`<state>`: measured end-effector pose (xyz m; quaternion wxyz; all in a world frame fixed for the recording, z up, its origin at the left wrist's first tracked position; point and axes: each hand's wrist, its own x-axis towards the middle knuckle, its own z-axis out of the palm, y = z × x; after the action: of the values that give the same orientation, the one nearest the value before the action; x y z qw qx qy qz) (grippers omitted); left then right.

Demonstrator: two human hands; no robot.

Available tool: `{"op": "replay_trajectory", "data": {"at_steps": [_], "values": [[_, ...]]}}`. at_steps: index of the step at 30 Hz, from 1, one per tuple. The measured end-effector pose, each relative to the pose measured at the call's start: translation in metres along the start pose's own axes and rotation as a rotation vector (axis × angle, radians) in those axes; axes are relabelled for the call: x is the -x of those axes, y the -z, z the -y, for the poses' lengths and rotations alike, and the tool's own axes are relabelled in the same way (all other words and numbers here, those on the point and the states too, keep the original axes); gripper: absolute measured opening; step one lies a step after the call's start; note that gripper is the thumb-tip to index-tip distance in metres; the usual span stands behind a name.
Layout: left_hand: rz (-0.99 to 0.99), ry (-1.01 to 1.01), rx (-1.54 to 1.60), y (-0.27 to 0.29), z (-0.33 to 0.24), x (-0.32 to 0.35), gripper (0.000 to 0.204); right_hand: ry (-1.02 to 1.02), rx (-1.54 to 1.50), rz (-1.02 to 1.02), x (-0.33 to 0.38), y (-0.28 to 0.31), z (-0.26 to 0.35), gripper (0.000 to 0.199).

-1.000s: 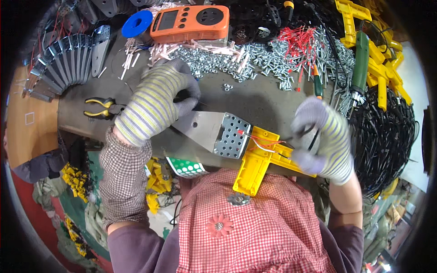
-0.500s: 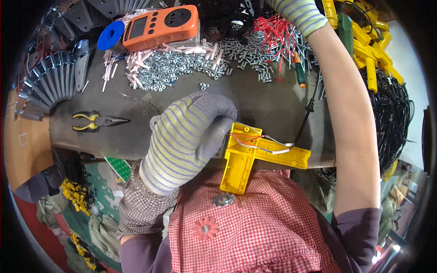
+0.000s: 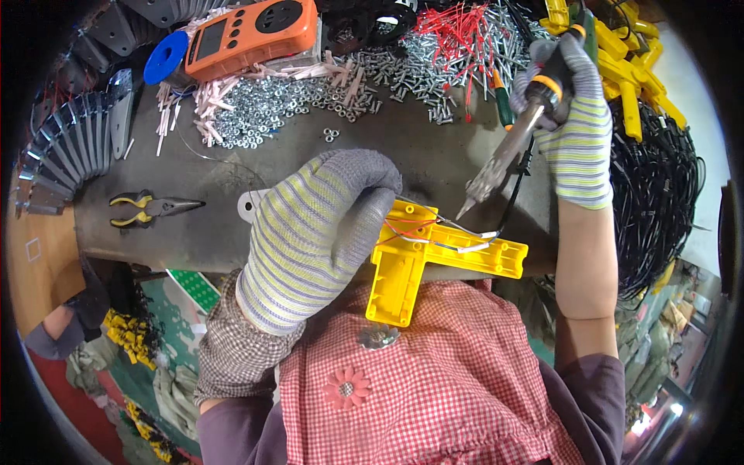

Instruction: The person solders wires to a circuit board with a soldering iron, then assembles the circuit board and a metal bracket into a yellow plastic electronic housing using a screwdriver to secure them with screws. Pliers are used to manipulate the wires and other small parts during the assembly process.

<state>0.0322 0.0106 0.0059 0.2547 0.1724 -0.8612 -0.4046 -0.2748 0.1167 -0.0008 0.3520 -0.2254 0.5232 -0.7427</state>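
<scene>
In my gloved right hand [image 3: 577,116] is a soldering iron [image 3: 505,159], gripped by its dark handle. Its tip points down and left, above the right side of an open yellow plastic housing [image 3: 397,287]. Red, white and dark wires [image 3: 465,249] lie across this T-shaped housing. My gloved left hand [image 3: 318,232] is closed at the housing's upper left corner. Its fingertips are turned away, so what they pinch is hidden. From behind that hand sticks out the end of a grey metal plate [image 3: 246,205] with a hole.
Long-nose pliers [image 3: 155,208] lie at the left. Behind are loose nuts [image 3: 256,116], screws [image 3: 442,89], an orange meter [image 3: 252,39] and a blue spool [image 3: 166,56]. Metal plates [image 3: 77,147] fan out far left. Yellow housings [image 3: 620,70] and coiled black cables [image 3: 655,201] fill the right.
My right hand has come back from the far edge and now holds the soldering iron over the housing. The left hand stays by the housing. The whole view has shifted slightly.
</scene>
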Motion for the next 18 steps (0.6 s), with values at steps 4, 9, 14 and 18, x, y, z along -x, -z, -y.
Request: {"op": "replay_trajectory", "data": {"at_steps": [4, 9, 14, 18], "values": [[0.002, -0.002, -0.017, -0.001, 0.003, 0.001, 0.014, -0.07, 0.062, -0.108, 0.01, -0.019, -0.009, 0.031], [0.0, 0.018, -0.014, -0.001, 0.002, 0.002, 0.014, -0.075, 0.059, -0.17, 0.012, -0.024, -0.011, 0.031], [0.011, 0.01, -0.004, -0.005, 0.004, 0.001, 0.014, 0.23, 0.4, -0.091, 0.021, -0.025, -0.021, 0.031], [-0.004, -0.033, -0.016, -0.006, 0.003, 0.0, 0.014, -0.069, 0.095, -0.198, 0.015, -0.025, -0.012, 0.031]]}}
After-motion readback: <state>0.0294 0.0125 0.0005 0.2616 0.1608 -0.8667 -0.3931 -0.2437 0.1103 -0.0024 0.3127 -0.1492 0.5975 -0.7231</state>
